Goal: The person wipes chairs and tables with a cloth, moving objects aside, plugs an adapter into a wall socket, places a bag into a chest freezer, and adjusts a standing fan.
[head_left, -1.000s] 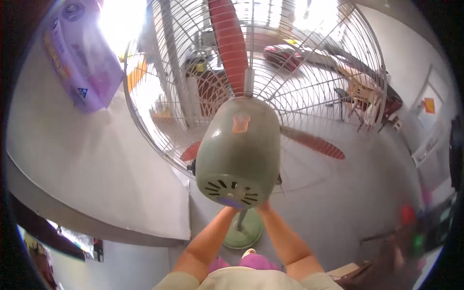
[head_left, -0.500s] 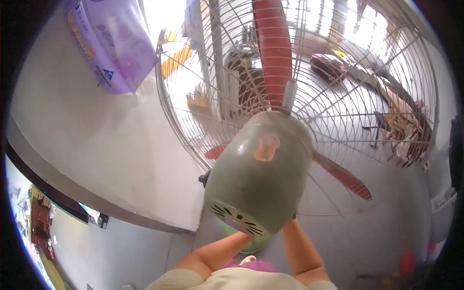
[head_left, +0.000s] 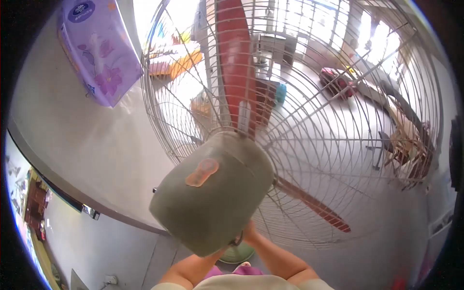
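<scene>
A large standing fan fills the middle of the view, with red blades (head_left: 234, 63) inside a round wire cage (head_left: 328, 140). Its green-grey motor housing (head_left: 212, 203) faces me and bears a worn orange sticker (head_left: 203, 172). Below the housing, part of my right hand (head_left: 249, 234) shows, closed around the upper part of the fan's stand. My left forearm (head_left: 191, 271) reaches in under the housing, which hides the left hand's fingers. The green round base (head_left: 237, 253) stands on the floor near my feet.
At left a pale tabletop (head_left: 96, 154) with a curved edge carries a purple tissue pack (head_left: 104, 58). Orange packs (head_left: 176, 63) lie beyond it. Through the cage I see a pink-and-black object (head_left: 337, 82) and a pile of brownish scraps (head_left: 411, 154) at right.
The fan's head has shifted left and a little down in view, and its housing now tilts further left. My forearms have moved left with it, the hands still beneath the housing.
</scene>
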{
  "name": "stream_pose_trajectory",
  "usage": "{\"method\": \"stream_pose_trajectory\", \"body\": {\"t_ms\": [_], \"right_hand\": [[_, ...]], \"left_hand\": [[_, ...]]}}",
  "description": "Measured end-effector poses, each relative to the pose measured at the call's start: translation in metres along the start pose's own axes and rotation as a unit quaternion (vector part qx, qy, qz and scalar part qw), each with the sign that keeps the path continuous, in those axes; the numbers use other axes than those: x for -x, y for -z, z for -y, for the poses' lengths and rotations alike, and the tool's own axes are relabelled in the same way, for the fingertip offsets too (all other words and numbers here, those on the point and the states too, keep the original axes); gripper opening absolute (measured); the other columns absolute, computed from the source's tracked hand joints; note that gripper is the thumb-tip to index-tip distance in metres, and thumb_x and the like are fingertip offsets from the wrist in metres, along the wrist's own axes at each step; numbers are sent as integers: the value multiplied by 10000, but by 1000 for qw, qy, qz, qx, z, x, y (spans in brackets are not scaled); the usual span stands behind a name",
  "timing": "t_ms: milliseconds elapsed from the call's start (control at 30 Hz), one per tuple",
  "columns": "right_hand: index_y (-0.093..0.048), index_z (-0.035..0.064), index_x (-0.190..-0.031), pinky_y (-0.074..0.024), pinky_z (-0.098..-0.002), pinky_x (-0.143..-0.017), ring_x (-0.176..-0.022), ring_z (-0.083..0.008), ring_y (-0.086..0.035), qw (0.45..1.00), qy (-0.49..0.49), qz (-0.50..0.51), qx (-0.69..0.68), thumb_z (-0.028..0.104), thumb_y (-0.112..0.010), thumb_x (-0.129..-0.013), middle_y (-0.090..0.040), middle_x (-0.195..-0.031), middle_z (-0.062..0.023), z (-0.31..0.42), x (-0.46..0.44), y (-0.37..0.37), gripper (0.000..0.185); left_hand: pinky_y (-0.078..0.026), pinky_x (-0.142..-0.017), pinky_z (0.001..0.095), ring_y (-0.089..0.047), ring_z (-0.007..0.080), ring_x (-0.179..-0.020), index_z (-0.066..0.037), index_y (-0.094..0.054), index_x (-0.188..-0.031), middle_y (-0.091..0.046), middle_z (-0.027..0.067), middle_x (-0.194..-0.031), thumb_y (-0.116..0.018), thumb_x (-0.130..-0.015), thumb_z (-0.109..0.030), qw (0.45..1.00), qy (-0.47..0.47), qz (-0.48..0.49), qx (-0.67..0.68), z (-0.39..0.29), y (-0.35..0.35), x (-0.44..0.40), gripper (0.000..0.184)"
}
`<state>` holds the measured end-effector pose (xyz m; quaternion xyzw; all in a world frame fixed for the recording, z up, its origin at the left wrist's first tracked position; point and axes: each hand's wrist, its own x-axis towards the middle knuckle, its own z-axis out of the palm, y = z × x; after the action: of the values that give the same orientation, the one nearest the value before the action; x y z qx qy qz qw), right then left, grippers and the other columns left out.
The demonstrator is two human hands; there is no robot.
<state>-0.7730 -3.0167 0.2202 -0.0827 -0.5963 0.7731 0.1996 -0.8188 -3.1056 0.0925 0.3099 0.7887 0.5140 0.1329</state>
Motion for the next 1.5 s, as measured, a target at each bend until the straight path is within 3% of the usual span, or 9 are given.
{"method": "stream_pose_trajectory", "body": {"t_ms": [200, 767, 833, 933, 1033, 1133, 1300, 1433, 1500], "right_hand": [[-575, 5, -991, -477, -300, -643, -657, -176, -570, 983, 153, 28, 102, 103, -703, -724, -632, -771, -114, 49, -4, -14, 312], [-575, 19, -914, -438, -260, -639, -712, -85, -486, 955, 250, -19, 162, 68, -635, -790, -558, -739, -25, 56, -116, 5, 146], [-575, 21, -892, -437, -258, -637, -705, -80, -486, 965, 220, -12, 141, 63, -635, -781, -558, -735, -21, 51, -157, 10, 133], [-580, 25, -891, -444, -259, -643, -707, -72, -490, 975, 169, -11, 142, 84, -649, -755, -572, -745, -4, 21, -216, 38, 164], [-584, 30, -888, -458, -277, -646, -701, -80, -503, 983, 100, -29, 149, 124, -672, -734, -586, -746, -3, 27, -254, 48, 201], [-594, 32, -885, -471, -297, -651, -698, -105, -526, 992, 41, -43, 107, 151, -688, -721, -603, -753, -12, 21, -266, 51, 223], [-600, 29, -975, -471, -292, -681, -762, -127, -561, 979, 128, -4, 156, 131, -680, -745, -623, -825, -40, -9, -283, 50, 264], [-560, 35, -1090, -466, -292, -690, -791, -142, -580, 997, 55, 54, 5, 158, -680, -770, -631, -869, -46, 17, -275, 33, 364], [-563, 5, -1110, -449, -250, -724, -796, -123, -554, 975, 195, 89, 63, 70, -665, -769, -618, -923, -64, 25, -271, 28, 361]], "left_hand": [[-418, -914, 365, -532, 198, -1069, -97, -529, -1177, -577, 77, -1159, -585, -848, -249, 1000, 16, -9, -12, -4, 4, -2, 366], [-433, -888, 361, -558, 170, -1032, -112, -559, -1145, -612, 54, -1116, -590, -843, -232, 985, -138, -85, -61, -26, 9, -150, 326], [-424, -873, 326, -537, 161, -1093, -153, -540, -1169, -594, 14, -1164, -499, -904, -201, 1000, 5, -22, 19, -25, 9, -200, 272], [-463, -855, 378, -615, 206, -950, -48, -615, -1028, -661, 106, -1005, -703, -729, -175, 981, -106, -85, 136, -35, 8, -243, 337], [-479, -822, 362, -632, 237, -938, -41, -619, -1016, -672, 129, -976, -690, -719, -124, 972, -154, -159, 84, -53, 8, -271, 316], [-463, -859, 365, -601, 240, -1017, -49, -606, -1065, -644, 132, -1070, -709, -722, -196, 990, -60, -61, 117, -17, 0, -289, 388], [-441, -902, 374, -539, 220, -1116, -50, -570, -1148, -590, 122, -1185, -707, -741, -279, 906, -255, -263, -214, -9, 17, -294, 487], [-438, -905, 369, -535, 216, -1116, -52, -554, -1164, -583, 119, -1189, -693, -754, -261, 989, -85, -105, -62, 5, 19, -271, 480], [-436, -906, 366, -533, 214, -1116, -52, -547, -1172, -580, 117, -1192, -686, -761, -253, 997, -27, -73, -30, 5, 24, -263, 477]]}}
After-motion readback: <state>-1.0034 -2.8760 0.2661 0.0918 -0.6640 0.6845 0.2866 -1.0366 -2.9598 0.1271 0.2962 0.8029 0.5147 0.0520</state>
